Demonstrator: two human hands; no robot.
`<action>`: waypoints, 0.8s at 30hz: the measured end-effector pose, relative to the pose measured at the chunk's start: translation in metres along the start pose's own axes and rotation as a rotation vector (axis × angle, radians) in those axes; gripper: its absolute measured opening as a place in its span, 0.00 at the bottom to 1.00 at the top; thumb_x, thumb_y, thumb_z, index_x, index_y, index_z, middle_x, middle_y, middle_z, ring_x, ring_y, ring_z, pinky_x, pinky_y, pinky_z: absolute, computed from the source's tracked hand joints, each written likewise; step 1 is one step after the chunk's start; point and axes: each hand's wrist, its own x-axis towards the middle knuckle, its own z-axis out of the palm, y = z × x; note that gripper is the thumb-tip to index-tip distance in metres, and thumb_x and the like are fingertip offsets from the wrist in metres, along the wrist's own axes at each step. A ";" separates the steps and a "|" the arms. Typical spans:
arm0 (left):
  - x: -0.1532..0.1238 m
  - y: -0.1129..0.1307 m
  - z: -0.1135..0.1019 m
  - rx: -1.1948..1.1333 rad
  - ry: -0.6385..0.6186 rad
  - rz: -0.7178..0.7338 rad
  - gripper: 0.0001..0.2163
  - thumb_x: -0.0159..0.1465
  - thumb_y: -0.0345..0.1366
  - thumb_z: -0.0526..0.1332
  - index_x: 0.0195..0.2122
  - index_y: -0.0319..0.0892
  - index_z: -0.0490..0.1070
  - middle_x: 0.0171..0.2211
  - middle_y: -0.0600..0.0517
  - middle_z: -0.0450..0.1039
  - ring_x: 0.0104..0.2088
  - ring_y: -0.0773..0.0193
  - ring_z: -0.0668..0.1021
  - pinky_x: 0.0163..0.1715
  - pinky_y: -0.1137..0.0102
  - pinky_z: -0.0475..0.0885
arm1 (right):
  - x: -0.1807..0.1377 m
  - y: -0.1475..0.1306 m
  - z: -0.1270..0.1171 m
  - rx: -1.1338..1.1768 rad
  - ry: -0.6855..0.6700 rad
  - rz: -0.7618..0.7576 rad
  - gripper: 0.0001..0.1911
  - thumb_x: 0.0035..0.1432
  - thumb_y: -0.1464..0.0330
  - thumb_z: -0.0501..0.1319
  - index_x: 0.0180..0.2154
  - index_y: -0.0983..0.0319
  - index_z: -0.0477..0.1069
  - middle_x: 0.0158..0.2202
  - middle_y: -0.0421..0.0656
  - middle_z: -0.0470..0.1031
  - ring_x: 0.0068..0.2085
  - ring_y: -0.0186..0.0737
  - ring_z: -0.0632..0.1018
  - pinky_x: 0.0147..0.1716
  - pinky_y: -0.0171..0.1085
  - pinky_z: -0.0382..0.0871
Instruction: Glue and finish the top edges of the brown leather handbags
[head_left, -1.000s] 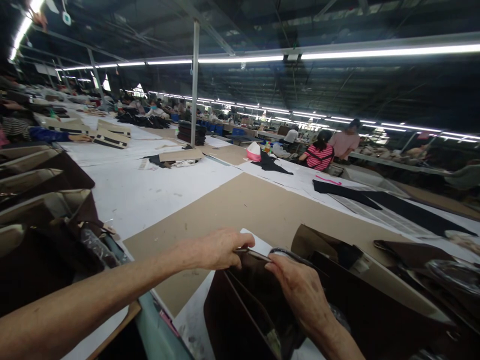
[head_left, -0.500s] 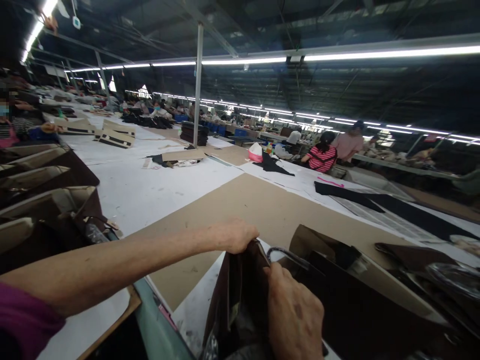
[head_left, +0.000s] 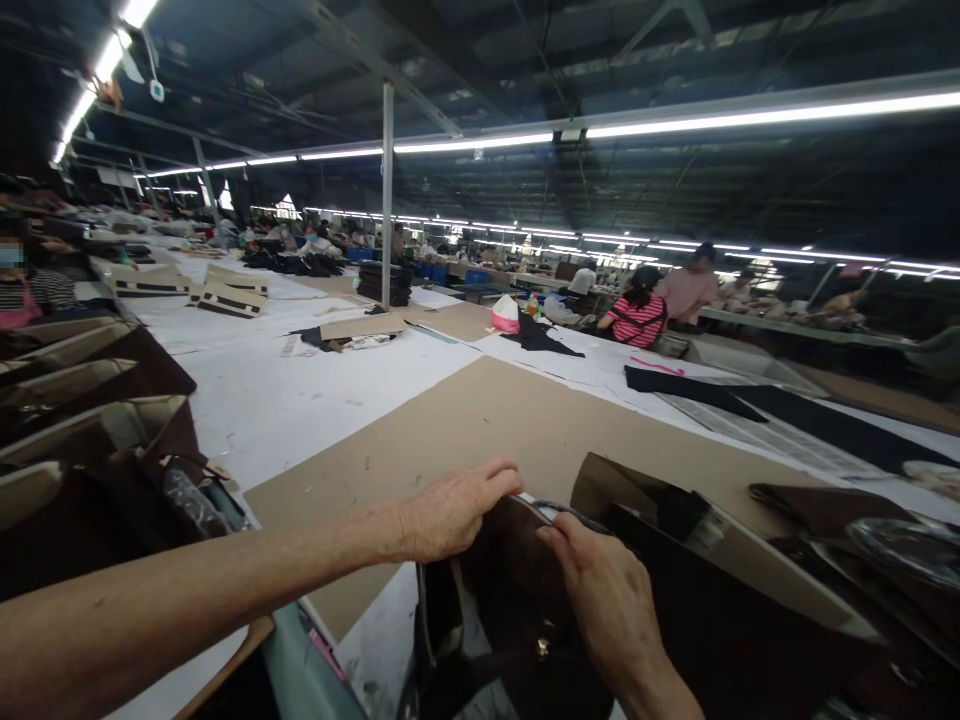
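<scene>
A dark brown handbag (head_left: 517,590) stands at the near edge of the table, its mouth spread wide toward me. Inside it a small shiny metal fitting (head_left: 541,648) shows. My left hand (head_left: 457,510) is closed on the far left part of its top edge, fingers over the rim. On the right of the same rim, my right hand (head_left: 611,590) grips with the thumb stretched along the edge. A wrapped, curved handle (head_left: 562,510) shows behind the rim between my hands. The lower part of the bag runs out of view.
More brown bags (head_left: 150,430) crowd the left side. Another brown bag (head_left: 712,590) lies close on the right. Tan board (head_left: 450,420) covers the table ahead, with black cloth strips (head_left: 825,425) beyond. People (head_left: 637,315) work further back.
The bag's mouth has opened wider, showing more of its inside and the metal fitting. My left hand has come lower with its fingers less curled; my right hand has turned outward.
</scene>
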 end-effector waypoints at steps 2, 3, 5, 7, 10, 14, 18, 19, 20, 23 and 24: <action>0.000 -0.002 -0.002 -0.023 -0.002 -0.004 0.23 0.47 0.18 0.47 0.43 0.44 0.56 0.54 0.50 0.56 0.48 0.62 0.68 0.49 0.70 0.64 | 0.001 0.003 0.000 0.004 -0.016 0.001 0.14 0.64 0.62 0.45 0.32 0.55 0.66 0.27 0.39 0.75 0.32 0.45 0.77 0.27 0.37 0.57; -0.001 -0.003 -0.002 -0.031 0.002 -0.010 0.22 0.47 0.18 0.47 0.43 0.44 0.56 0.54 0.49 0.56 0.49 0.62 0.68 0.49 0.69 0.64 | 0.000 0.003 0.000 0.002 -0.015 0.002 0.14 0.64 0.62 0.45 0.32 0.55 0.66 0.27 0.39 0.75 0.32 0.45 0.77 0.27 0.37 0.57; -0.001 -0.007 -0.001 -0.036 0.004 -0.016 0.21 0.47 0.18 0.48 0.41 0.44 0.57 0.54 0.50 0.56 0.48 0.62 0.68 0.49 0.69 0.63 | 0.000 0.002 0.000 0.005 -0.007 -0.007 0.14 0.64 0.62 0.45 0.32 0.56 0.66 0.27 0.39 0.75 0.32 0.45 0.77 0.28 0.37 0.57; -0.001 -0.011 0.001 -0.039 0.005 -0.017 0.19 0.47 0.18 0.48 0.39 0.43 0.59 0.54 0.50 0.56 0.48 0.62 0.68 0.49 0.69 0.63 | -0.001 0.000 0.000 0.007 -0.005 -0.010 0.14 0.64 0.62 0.45 0.32 0.56 0.66 0.27 0.39 0.75 0.32 0.44 0.77 0.28 0.37 0.57; 0.000 -0.013 0.003 -0.057 0.024 -0.021 0.17 0.47 0.18 0.49 0.37 0.43 0.60 0.51 0.50 0.59 0.47 0.63 0.69 0.48 0.69 0.63 | -0.001 -0.001 0.000 -0.003 -0.008 -0.005 0.14 0.64 0.63 0.45 0.32 0.56 0.66 0.27 0.39 0.75 0.32 0.44 0.77 0.27 0.37 0.56; 0.001 -0.013 0.005 -0.043 0.015 -0.047 0.12 0.50 0.20 0.50 0.33 0.42 0.61 0.49 0.49 0.62 0.45 0.62 0.70 0.47 0.69 0.64 | -0.003 -0.004 0.000 -0.027 0.000 0.013 0.13 0.64 0.64 0.45 0.33 0.56 0.67 0.27 0.39 0.75 0.31 0.45 0.77 0.26 0.37 0.54; 0.003 -0.015 0.007 -0.008 0.012 -0.093 0.06 0.54 0.23 0.51 0.28 0.41 0.61 0.39 0.51 0.67 0.38 0.63 0.72 0.40 0.71 0.66 | -0.005 -0.008 -0.002 -0.017 0.001 0.014 0.12 0.64 0.64 0.47 0.34 0.55 0.67 0.27 0.39 0.75 0.31 0.45 0.77 0.26 0.37 0.54; 0.004 -0.015 0.008 -0.012 0.018 -0.096 0.05 0.55 0.24 0.51 0.27 0.41 0.60 0.38 0.51 0.67 0.37 0.64 0.72 0.38 0.72 0.66 | -0.005 -0.009 -0.003 -0.022 0.001 0.014 0.11 0.63 0.64 0.48 0.34 0.56 0.67 0.28 0.39 0.75 0.31 0.45 0.77 0.25 0.37 0.53; 0.005 -0.015 0.009 -0.021 0.029 -0.098 0.05 0.55 0.25 0.52 0.26 0.41 0.60 0.37 0.52 0.67 0.36 0.65 0.72 0.37 0.73 0.65 | -0.006 -0.010 -0.004 -0.031 0.001 0.015 0.10 0.63 0.64 0.49 0.34 0.56 0.67 0.28 0.39 0.75 0.31 0.45 0.77 0.25 0.37 0.53; 0.008 -0.016 0.009 -0.047 0.066 -0.118 0.05 0.55 0.27 0.53 0.24 0.41 0.58 0.34 0.53 0.67 0.33 0.67 0.71 0.35 0.75 0.64 | -0.006 -0.012 -0.004 -0.065 0.002 0.012 0.06 0.61 0.64 0.53 0.36 0.56 0.67 0.27 0.39 0.76 0.30 0.46 0.77 0.24 0.37 0.53; 0.009 -0.016 0.009 -0.046 0.079 -0.129 0.05 0.55 0.27 0.53 0.24 0.41 0.58 0.32 0.54 0.67 0.32 0.67 0.70 0.34 0.75 0.64 | -0.007 -0.013 -0.004 -0.078 0.006 0.006 0.06 0.61 0.64 0.53 0.38 0.56 0.67 0.27 0.39 0.76 0.30 0.46 0.77 0.24 0.37 0.52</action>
